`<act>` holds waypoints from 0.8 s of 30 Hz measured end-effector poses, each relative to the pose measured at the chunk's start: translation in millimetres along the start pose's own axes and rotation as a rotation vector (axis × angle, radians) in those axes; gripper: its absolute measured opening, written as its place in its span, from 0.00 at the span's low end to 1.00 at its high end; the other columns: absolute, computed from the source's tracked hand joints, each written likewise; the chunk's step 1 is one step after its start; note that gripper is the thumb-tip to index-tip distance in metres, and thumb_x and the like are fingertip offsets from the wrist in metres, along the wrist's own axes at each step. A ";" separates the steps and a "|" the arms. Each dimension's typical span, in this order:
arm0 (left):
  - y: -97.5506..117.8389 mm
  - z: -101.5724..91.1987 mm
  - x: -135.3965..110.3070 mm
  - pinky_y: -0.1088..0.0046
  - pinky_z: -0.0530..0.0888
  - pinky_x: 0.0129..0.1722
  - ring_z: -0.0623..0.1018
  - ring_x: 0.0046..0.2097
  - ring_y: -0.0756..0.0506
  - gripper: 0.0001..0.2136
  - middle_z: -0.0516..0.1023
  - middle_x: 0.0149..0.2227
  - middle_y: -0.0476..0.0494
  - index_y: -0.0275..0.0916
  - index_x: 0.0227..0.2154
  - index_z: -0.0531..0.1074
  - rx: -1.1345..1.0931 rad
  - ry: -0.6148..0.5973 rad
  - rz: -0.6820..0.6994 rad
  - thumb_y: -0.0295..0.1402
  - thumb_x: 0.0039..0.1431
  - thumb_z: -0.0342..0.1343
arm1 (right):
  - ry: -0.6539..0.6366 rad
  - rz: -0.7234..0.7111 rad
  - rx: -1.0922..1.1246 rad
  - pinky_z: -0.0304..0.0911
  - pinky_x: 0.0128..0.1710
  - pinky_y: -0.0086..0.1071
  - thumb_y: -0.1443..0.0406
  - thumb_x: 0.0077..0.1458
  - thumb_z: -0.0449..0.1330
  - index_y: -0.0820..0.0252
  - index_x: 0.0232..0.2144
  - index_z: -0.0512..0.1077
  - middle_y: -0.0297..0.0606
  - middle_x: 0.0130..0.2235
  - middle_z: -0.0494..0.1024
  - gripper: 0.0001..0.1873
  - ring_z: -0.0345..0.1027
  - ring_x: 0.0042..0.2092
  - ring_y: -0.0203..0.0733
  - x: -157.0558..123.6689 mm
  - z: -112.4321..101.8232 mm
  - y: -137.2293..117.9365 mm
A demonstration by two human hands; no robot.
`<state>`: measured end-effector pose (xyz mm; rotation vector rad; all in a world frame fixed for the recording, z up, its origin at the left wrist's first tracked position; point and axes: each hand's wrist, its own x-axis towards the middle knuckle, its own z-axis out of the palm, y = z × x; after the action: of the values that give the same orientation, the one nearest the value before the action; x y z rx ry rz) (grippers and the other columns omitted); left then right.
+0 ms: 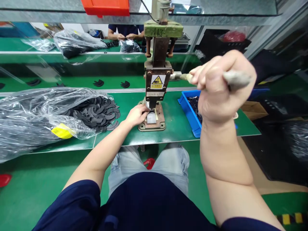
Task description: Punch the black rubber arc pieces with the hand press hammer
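Note:
My right hand (218, 85) is wrapped around the lever (186, 77) of a bench press, with the handle's end sticking out past my fist. The hand press (158, 51) is rusty brown with a green top block and a yellow warning label. My left hand (137, 115) rests at the press base (158, 125), fingertips closed together beside the lower end of the ram (152, 103). A small dark edge shows at those fingertips, but what they pinch is mostly hidden. Just in front lies a pale block (151, 118) on the base.
Left of the press, an open clear plastic bag (36, 118) spills black curved pieces (96, 112). A blue bin (190, 112) with dark parts stands at right. Behind runs a green strip with several black pieces (125, 84). Across it, a co-worker's hands (126, 36) handle something small.

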<state>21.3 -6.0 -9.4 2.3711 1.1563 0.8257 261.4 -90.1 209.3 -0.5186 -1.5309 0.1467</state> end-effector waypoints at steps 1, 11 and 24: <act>-0.8 0.3 0.0 0.63 0.76 0.58 0.82 0.53 0.40 0.09 0.86 0.49 0.41 0.42 0.43 0.84 0.004 0.005 0.009 0.32 0.69 0.58 | 0.012 -0.025 0.022 0.76 0.39 0.34 0.58 0.65 0.66 0.57 0.25 0.64 0.25 0.25 0.67 0.21 0.69 0.29 0.29 -10.3 -0.4 2.5; 5.1 2.6 -5.8 0.64 0.77 0.57 0.83 0.52 0.42 0.09 0.86 0.48 0.41 0.40 0.45 0.83 -0.006 0.040 -0.034 0.34 0.70 0.58 | -0.063 -0.104 -0.130 0.72 0.66 0.56 0.62 0.54 0.68 0.52 0.24 0.69 0.26 0.27 0.76 0.12 0.78 0.39 0.41 -128.1 -16.4 22.4; -67.2 -141.9 -72.3 0.51 0.70 0.62 0.74 0.62 0.29 0.21 0.82 0.59 0.32 0.38 0.58 0.79 0.675 -0.196 -0.419 0.44 0.69 0.57 | 0.040 -0.121 -0.140 0.73 0.65 0.55 0.60 0.58 0.68 0.51 0.24 0.69 0.28 0.26 0.76 0.14 0.78 0.40 0.41 -133.4 -8.2 30.7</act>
<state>-145.3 -13.6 36.0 2.4555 1.9772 0.0496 269.0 -119.2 75.5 -0.5347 -1.5359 -0.0649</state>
